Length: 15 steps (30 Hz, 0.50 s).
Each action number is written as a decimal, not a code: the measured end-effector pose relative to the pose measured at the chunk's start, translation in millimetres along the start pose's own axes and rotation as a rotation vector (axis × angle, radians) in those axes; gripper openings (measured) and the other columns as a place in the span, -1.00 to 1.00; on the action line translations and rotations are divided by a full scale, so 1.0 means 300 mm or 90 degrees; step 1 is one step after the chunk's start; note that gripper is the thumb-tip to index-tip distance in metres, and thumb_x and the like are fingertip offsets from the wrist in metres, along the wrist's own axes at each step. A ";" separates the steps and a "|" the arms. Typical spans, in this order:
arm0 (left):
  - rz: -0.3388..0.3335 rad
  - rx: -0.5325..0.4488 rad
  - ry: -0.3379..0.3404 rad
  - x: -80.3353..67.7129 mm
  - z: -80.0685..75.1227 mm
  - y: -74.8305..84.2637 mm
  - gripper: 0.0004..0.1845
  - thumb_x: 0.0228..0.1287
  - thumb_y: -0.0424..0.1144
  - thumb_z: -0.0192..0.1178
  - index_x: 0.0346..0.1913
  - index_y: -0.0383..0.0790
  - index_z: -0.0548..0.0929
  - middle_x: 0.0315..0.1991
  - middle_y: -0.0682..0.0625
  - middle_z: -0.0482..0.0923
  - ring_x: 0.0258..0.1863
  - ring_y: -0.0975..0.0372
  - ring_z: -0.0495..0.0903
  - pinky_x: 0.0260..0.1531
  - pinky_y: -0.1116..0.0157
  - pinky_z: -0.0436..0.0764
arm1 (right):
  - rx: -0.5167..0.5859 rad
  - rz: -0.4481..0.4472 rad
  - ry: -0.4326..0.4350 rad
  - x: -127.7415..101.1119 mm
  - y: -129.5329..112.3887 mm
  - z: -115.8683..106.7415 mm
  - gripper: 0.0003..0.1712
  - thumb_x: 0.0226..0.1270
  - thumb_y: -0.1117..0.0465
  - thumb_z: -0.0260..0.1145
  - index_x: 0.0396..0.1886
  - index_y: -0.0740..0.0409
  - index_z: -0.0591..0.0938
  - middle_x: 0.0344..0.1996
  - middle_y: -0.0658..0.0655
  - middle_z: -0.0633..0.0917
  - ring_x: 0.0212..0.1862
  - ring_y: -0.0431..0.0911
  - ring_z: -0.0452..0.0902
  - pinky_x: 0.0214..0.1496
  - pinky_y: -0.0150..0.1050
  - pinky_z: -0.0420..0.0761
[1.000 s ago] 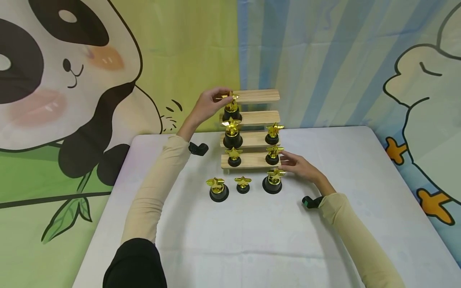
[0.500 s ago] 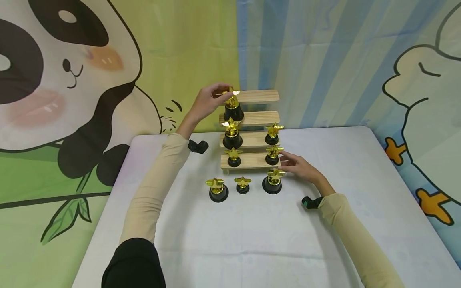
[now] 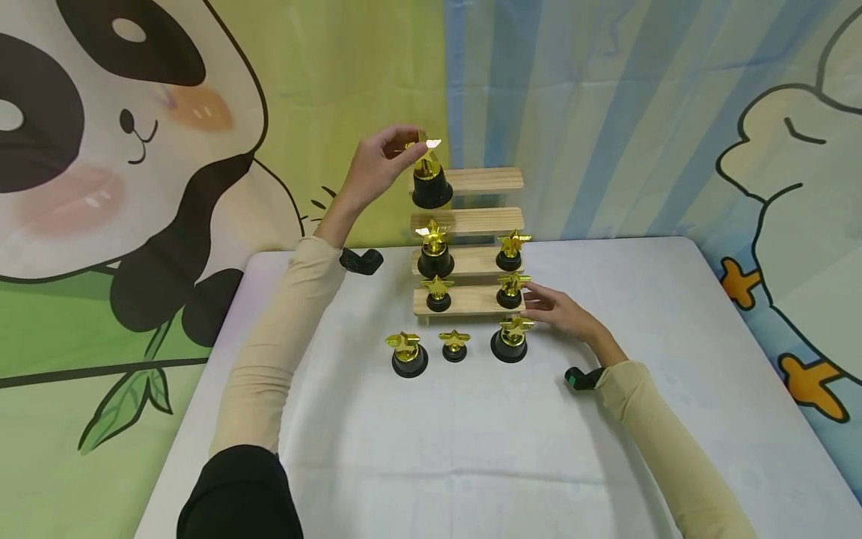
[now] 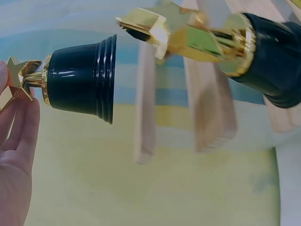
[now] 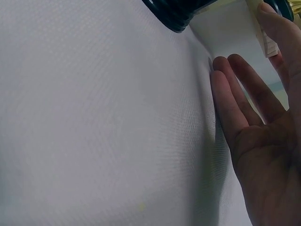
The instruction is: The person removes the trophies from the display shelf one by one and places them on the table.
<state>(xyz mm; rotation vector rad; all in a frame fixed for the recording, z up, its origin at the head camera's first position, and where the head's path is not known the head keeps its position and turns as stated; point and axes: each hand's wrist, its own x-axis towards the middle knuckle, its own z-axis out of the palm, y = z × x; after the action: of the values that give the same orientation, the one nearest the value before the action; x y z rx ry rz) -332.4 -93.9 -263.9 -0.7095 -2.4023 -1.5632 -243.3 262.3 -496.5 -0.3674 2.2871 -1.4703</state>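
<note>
Above the top step of the wooden tiered stand (image 3: 481, 180), a gold star trophy (image 3: 429, 174) with a black base is pinched by its star between the fingers and thumb of the left hand (image 3: 378, 168); the base hangs below the fingertips, clear of every step. At the stand's lower right corner the right hand (image 3: 564, 314) lies on the white tablecloth (image 3: 471, 449) with straight, relaxed fingers, holding nothing. Its fingertips are just beside a large star trophy (image 3: 509, 340) on the cloth, and contact cannot be told. 4 trophies are seen on the lower steps and 3 on the cloth.
</note>
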 end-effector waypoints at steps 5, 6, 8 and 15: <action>0.039 -0.019 0.013 0.009 -0.012 0.031 -0.64 0.34 -0.26 0.23 0.14 -0.33 0.58 0.09 -0.20 0.61 0.01 0.22 0.63 0.09 0.36 0.62 | -0.009 -0.002 0.000 0.003 -0.002 -0.004 -0.10 0.36 0.11 0.30 0.54 0.20 0.05 0.36 0.43 0.35 0.39 0.28 0.30 0.36 0.16 0.43; 0.047 -0.024 0.014 0.007 -0.014 0.041 -0.64 0.34 -0.28 0.22 0.14 -0.35 0.58 0.09 -0.21 0.61 0.01 0.22 0.63 0.08 0.35 0.62 | -0.010 -0.002 0.001 0.004 -0.002 -0.005 -0.10 0.37 0.11 0.30 0.54 0.20 0.05 0.36 0.43 0.35 0.39 0.28 0.29 0.36 0.16 0.42; 0.053 -0.035 0.015 -0.001 -0.017 0.066 -0.64 0.33 -0.30 0.22 0.13 -0.37 0.57 0.09 -0.22 0.61 0.02 0.21 0.62 0.08 0.36 0.62 | -0.010 -0.003 0.001 0.005 -0.003 -0.005 -0.11 0.37 0.12 0.30 0.54 0.20 0.05 0.36 0.43 0.35 0.39 0.28 0.29 0.36 0.16 0.42; 0.064 -0.062 -0.001 -0.072 -0.018 0.142 -0.67 0.31 -0.36 0.23 0.09 -0.44 0.58 0.02 -0.24 0.62 -0.05 0.22 0.64 0.05 0.37 0.65 | -0.011 -0.004 -0.007 0.004 -0.007 -0.002 -0.10 0.38 0.10 0.28 0.54 0.21 0.03 0.37 0.43 0.34 0.40 0.28 0.29 0.36 0.15 0.43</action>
<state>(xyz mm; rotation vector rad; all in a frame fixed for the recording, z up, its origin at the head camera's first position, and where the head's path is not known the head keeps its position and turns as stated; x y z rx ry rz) -293.6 -91.0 -235.8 -0.8353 -2.2666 -1.6481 -244.5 261.3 -494.6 -0.3879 2.2936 -1.4485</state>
